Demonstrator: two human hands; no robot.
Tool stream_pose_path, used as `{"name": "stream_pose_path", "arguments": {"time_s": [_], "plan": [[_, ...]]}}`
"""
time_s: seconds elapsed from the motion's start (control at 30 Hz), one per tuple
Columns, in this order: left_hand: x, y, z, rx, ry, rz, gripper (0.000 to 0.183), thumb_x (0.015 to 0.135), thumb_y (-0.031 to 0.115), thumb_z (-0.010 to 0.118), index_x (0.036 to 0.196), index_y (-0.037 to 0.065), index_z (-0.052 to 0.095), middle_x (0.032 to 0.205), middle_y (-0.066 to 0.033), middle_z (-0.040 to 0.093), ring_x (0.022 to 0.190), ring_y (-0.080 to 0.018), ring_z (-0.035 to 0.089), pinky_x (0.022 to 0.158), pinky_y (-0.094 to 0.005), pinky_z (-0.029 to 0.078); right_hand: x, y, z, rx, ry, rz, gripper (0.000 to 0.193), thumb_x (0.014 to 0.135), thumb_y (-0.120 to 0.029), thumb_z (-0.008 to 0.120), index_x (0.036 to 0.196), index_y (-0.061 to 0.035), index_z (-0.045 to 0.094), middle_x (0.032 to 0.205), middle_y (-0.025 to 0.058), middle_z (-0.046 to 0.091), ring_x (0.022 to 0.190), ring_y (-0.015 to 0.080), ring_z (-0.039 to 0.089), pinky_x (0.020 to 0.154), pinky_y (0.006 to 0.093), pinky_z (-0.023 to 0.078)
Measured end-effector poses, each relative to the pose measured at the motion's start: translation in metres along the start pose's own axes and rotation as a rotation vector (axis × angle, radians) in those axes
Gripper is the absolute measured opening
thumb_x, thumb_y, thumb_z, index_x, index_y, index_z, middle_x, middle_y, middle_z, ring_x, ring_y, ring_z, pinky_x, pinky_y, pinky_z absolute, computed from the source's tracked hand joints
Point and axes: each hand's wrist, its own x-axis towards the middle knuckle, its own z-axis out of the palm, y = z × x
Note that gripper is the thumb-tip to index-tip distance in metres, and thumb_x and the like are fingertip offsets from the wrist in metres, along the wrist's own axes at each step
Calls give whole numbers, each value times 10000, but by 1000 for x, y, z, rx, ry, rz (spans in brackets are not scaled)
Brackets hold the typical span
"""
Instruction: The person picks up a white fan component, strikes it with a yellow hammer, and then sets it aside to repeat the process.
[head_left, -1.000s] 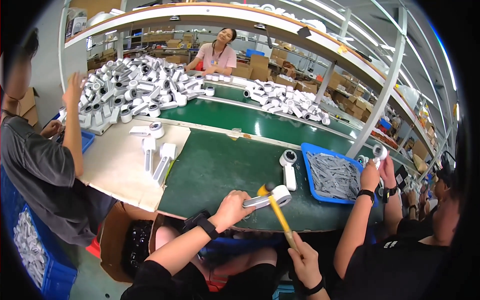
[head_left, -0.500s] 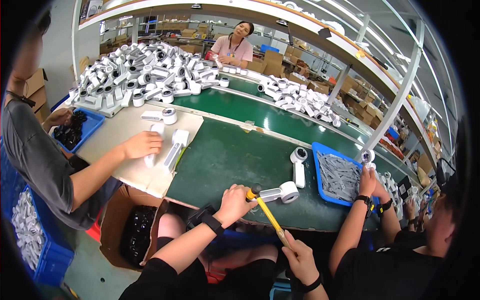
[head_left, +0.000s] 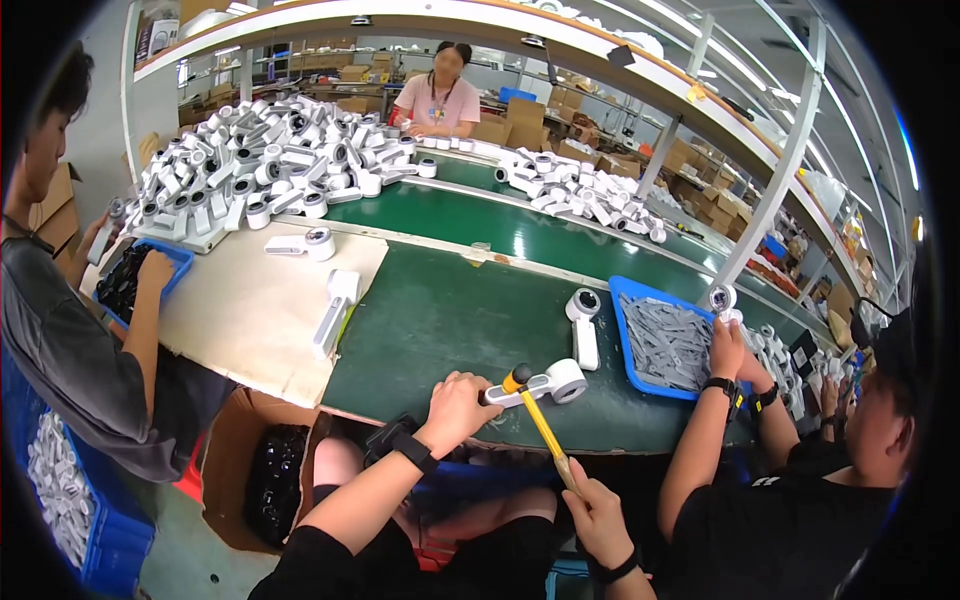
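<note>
My left hand [head_left: 459, 412] is closed on the handle end of a white handheld device [head_left: 568, 381] with a round head, lying at the front edge of the green table [head_left: 440, 330]. A small hammer [head_left: 543, 424] with a yellow handle and a yellow-and-black head is gripped in my right hand [head_left: 600, 515]. Its head is over the device's handle, just right of my left fingertips; whether it touches cannot be made out. Behind, a second white device [head_left: 583, 335] points its handle toward the round head of the first.
Right of me, a blue tray [head_left: 627, 350] holds grey strips beside a co-worker holding a white device [head_left: 722, 300]. On the left, cardboard [head_left: 225, 320] carries two devices near another co-worker's tray of black parts [head_left: 125, 283]. A large pile of devices [head_left: 280, 160] lies beyond.
The hammer head has shifted slightly right along the device's handle. The left co-worker has lifted one device off the cardboard and now has a hand in the tray of black parts.
</note>
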Motion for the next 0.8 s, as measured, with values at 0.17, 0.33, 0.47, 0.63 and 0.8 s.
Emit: {"name": "stream_pose_path", "arguments": {"time_s": [0.17,0.33,0.47,0.63,0.8], "plan": [[2,0,0,17,-26,-23,288,704,228,815,926,59,741,848,-95,672,900,-295,607,812,-422,491,-3,1,-9,61,157,-31,511,868,-3,645,1366,-12,531,745,128,506,648,210,515,620,300,426],[6,-1,2,58,-26,-21,303,709,252,813,928,59,735,849,-93,675,919,-300,606,833,-422,490,6,13,-12,-101,50,-10,487,899,-28,630,1376,-41,531,777,142,552,664,290,559,625,358,466],[6,2,3,70,-37,-7,303,707,250,817,929,59,739,854,-96,677,918,-300,609,834,-422,492,-1,9,-12,-14,213,-61,485,904,-43,628,1380,-74,537,763,138,525,648,309,546,604,376,456],[0,0,-4,85,-68,-43,298,703,251,823,924,66,748,852,-100,680,898,-294,612,830,-411,497,-4,6,-16,-70,136,-22,494,893,-10,621,1378,-43,529,765,136,526,655,280,536,607,353,441],[5,3,2,103,-38,26,308,698,240,825,938,63,748,842,-107,676,876,-294,613,805,-411,504,-2,24,-12,-58,146,-23,513,897,-29,630,1396,-63,515,776,140,534,649,311,548,596,377,460]]}}
